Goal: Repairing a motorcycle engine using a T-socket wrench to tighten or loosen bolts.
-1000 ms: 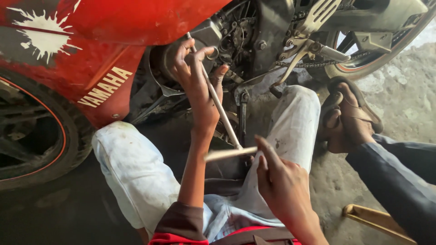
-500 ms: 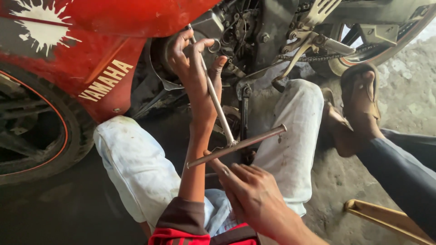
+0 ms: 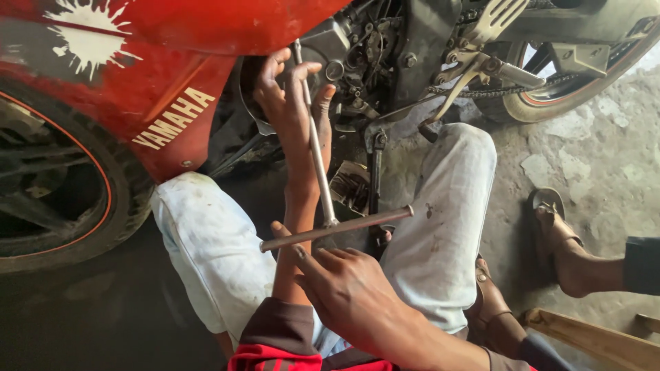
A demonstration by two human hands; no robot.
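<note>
I squat beside a red motorcycle (image 3: 206, 27) with my knees in white trousers (image 3: 447, 227) on either side. A metal T-handle wrench (image 3: 317, 161) runs from the engine (image 3: 371, 48) down toward me. My left hand (image 3: 292, 110) reaches up to the engine, fingers loosely curled around the upper shaft near its socket end. My right hand (image 3: 347, 292) is lower down, with thumb and fingers closed on the left part of the tilted cross bar (image 3: 364, 221).
The black front tyre (image 3: 103, 227) fills the left, the rear wheel (image 3: 570, 96) and chain sit at the top right. The side stand (image 3: 375, 172) hangs between my knees. Another person's sandalled foot (image 3: 557, 237) and a wooden plank (image 3: 591, 340) are on the concrete at the right.
The cross bar has turned and now tilts up to the right. My right hand moved from its right end to its left part. The other person's foot drew back to the right.
</note>
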